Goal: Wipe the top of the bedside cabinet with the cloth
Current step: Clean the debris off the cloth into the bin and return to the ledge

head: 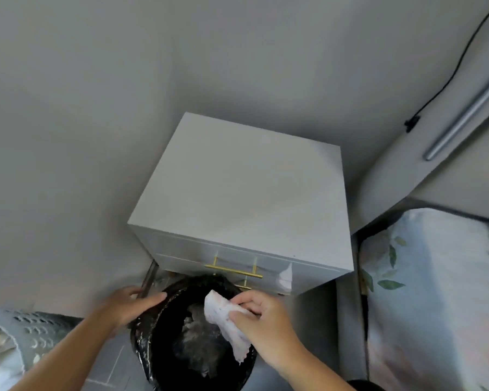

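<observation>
White cloth (228,320) pinched in right hand (261,320) fingers over black-lined bin (153,334); left hand (127,304) fingers grip its rim.

The pale grey bedside cabinet (246,190) stood bare-topped (drawers shut); the crumpled white cloth (226,320) hung below its front.

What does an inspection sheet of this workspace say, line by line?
Surface: cabinet top bare, faint smears.
Job's things: cloth held over the black-lined bin, off the cabinet.
Clutter: laundry basket at lower left; waste inside the bin.
Hands: right hand pinches the cloth; left hand grips the bin rim.
Cables: black cable runs down the wall at right.
Surroundings: grey walls; floral bedding at right.
</observation>
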